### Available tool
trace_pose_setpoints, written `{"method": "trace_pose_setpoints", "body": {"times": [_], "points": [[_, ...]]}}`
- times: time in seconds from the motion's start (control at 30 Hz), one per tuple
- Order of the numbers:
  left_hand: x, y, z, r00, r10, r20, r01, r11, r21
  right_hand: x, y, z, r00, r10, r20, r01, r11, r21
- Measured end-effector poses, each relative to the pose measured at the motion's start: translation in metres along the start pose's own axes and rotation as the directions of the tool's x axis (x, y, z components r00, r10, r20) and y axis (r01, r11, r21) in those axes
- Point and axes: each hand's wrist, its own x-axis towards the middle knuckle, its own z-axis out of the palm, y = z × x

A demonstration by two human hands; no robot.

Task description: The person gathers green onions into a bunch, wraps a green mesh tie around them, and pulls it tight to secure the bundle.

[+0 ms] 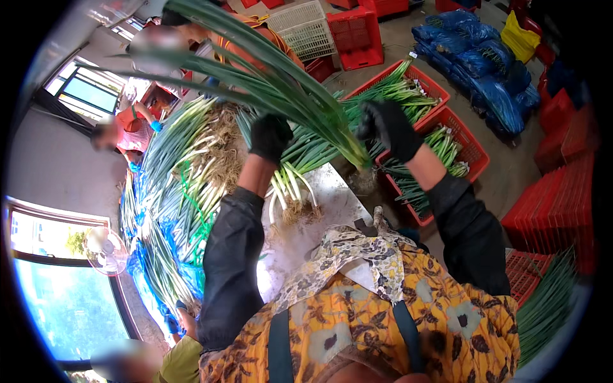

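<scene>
A large green onion [330, 117] with long leaves is raised above the table, its pale root end slanting down to the right. My right hand [390, 129], in a black glove, has its curled fingers at the lower stalk. My left hand [271, 139], also black-gloved, is closed beside the leaves; what lies inside its fingers is hidden. Below it, several green onions with white stems [291, 184] and brown roots rest on the metal table [330, 191]. A big heap of green onions [167, 143] with tangled roots covers the table's left part.
Red crates [479, 165] of trimmed green onions stand to the right. Blue-wrapped bundles [479, 62] lie on the floor beyond. Stacked red crates [550, 206] line the far right. Co-workers' gloved hands [156, 126] are at the heap. A fan [105, 251] stands at left.
</scene>
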Motion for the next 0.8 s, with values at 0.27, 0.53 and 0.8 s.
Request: {"method": "trace_pose_setpoints", "body": {"times": [0.27,0.53,0.8], "points": [[0.06,-0.034,-0.138,0.982,-0.176,0.062,0.177,0.775,-0.607,0.008,-0.157,0.041,0.948,-0.266,0.176,0.286,0.953,-0.096],[0.033,0.031,-0.111,0.884,-0.343,0.317,0.148,-0.438,-0.887,-0.027,-0.099,0.053,0.974,-0.225,0.017,0.22,0.928,-0.301],[0.017,0.019,-0.11,0.924,-0.25,0.291,0.186,-0.37,-0.91,-0.034,-0.083,0.045,0.994,-0.078,-0.071,0.057,0.962,-0.266]]}}
